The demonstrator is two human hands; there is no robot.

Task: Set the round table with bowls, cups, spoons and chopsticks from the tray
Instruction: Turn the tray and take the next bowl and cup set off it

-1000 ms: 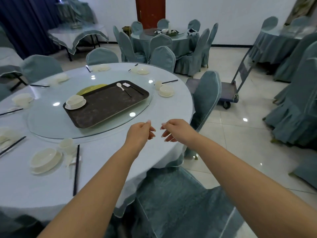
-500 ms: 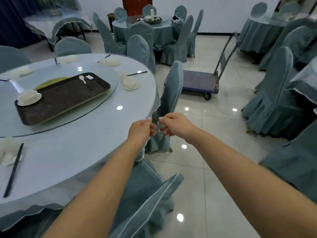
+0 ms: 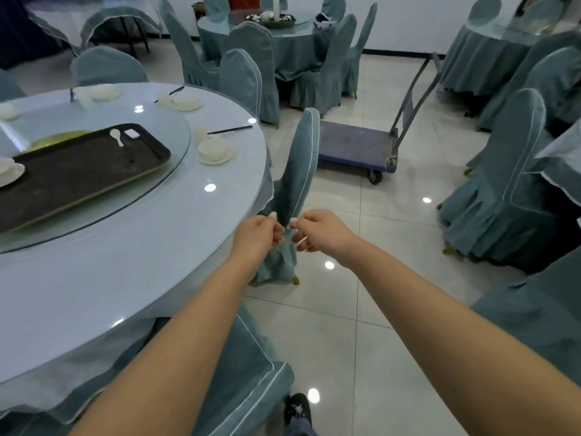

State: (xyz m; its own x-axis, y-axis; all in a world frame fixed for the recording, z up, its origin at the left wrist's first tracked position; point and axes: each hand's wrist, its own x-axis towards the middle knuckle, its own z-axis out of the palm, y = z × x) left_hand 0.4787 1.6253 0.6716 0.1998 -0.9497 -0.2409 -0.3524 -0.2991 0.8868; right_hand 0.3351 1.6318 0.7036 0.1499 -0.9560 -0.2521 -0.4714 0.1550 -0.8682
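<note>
The round table [image 3: 151, 253] fills the left of the view. On its glass turntable lies a dark tray [image 3: 94, 174] holding a white bowl on a saucer [image 3: 8, 173] at its left end, plus a white spoon [image 3: 117, 136] and a small white piece [image 3: 132, 133] at its far end. A set place with a bowl on a saucer [image 3: 215, 151], a cup [image 3: 200, 133] and chopsticks [image 3: 231, 130] lies at the table's right side. My left hand [image 3: 257, 232] and right hand [image 3: 317, 231] hover fingertip to fingertip just past the table's edge, fingers loosely curled, holding nothing I can see.
A covered chair [image 3: 298, 165] stands right behind my hands, and another chair [image 3: 251, 372] is below my arms. A blue platform cart [image 3: 355, 146] is parked on the tiled floor. More covered chairs and tables stand at the right and back.
The view has swung right, so the table slid left. My hands, which were above the tabletop, now hover beyond its edge in front of the chair, still close together.
</note>
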